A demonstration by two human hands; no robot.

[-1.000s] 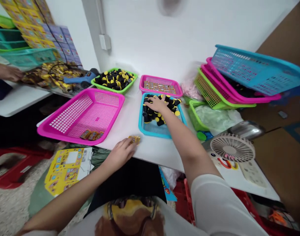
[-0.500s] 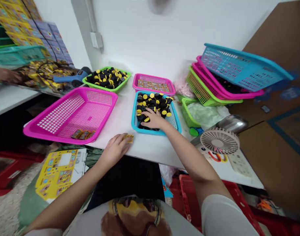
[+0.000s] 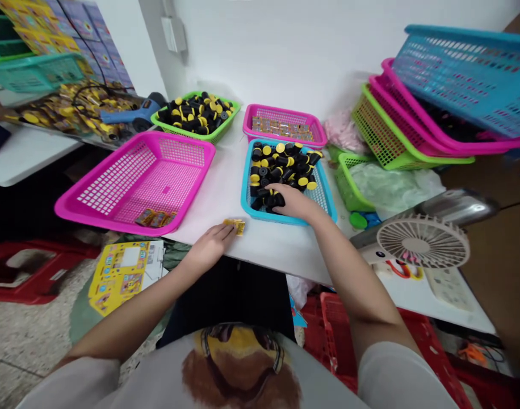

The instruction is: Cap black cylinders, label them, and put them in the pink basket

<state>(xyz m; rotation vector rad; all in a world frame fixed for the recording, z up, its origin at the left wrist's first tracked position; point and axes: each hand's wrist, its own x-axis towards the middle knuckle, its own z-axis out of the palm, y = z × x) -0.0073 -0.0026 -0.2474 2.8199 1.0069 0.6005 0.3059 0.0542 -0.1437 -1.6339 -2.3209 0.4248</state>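
Note:
My left hand (image 3: 209, 245) rests at the table's front edge, its fingers together on a small yellow printed packet (image 3: 238, 226). My right hand (image 3: 293, 202) reaches into the blue basket (image 3: 288, 218), fingers curled onto black cylinders with yellow ends. The fingertips are partly hidden, so how many it grips does not show. More black-and-yellow cylinders (image 3: 281, 161) fill the back of that basket. Left of my hands stands a large pink basket (image 3: 175, 190), with several small printed packets (image 3: 155, 218) in its near corner.
Behind are a green basket (image 3: 221, 132) of similar cylinders and a pink basket (image 3: 322, 136) of clear-wrapped packets. At right are stacked baskets (image 3: 413, 153), a small green basket (image 3: 349, 187) with plastic bags and a fan (image 3: 422, 244). A blue tool (image 3: 128, 116) lies at left.
My right hand's fingers have gone from spread over the cylinders to curled in on them. The view has shifted. A co-worker's hand at far left is out of sight.

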